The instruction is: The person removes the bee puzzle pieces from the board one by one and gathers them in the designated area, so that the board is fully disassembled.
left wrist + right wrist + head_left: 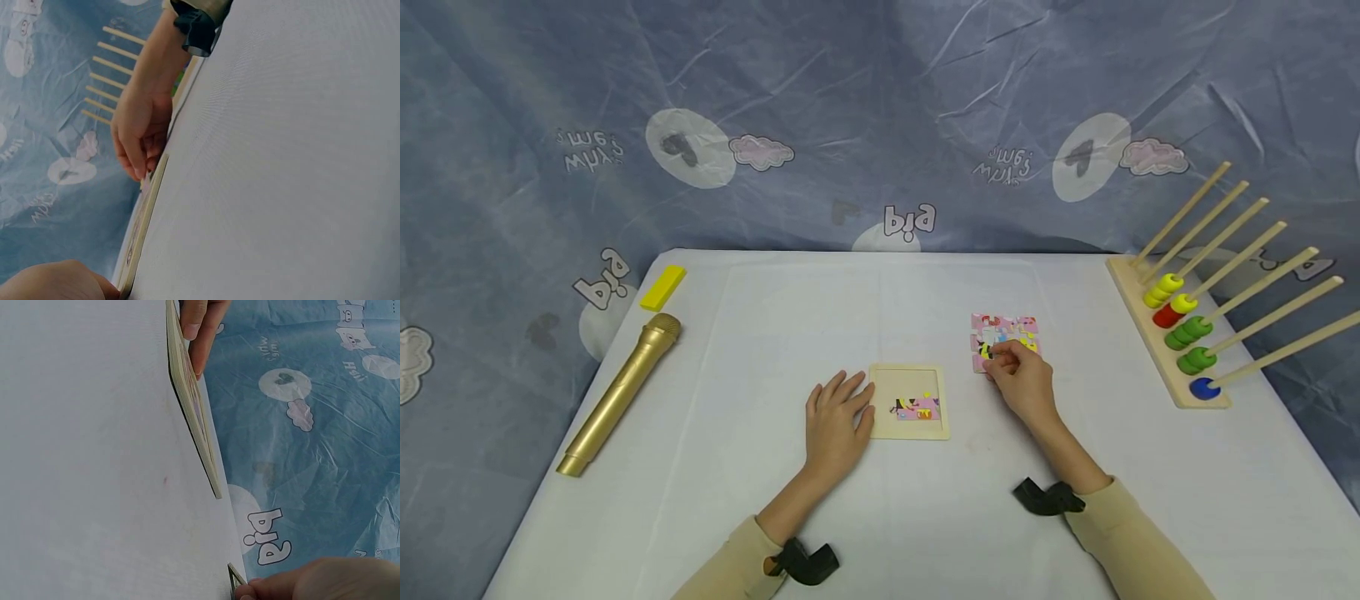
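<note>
A square wooden puzzle tray lies at the middle of the table, with several joined pink puzzle pieces in its lower right part. My left hand lies at the tray's left edge, fingers spread and thumb against the frame. To the tray's upper right is a block of pink puzzle pieces on the white cloth. Over its lower edge, my right hand pinches a thin puzzle piece between thumb and fingers. The fingers cover most of that piece.
On the right stands a wooden bead rack with upright rods and coloured beads. A gold microphone lies along the left edge, below a yellow block. Behind the table hangs a grey-blue printed cloth.
</note>
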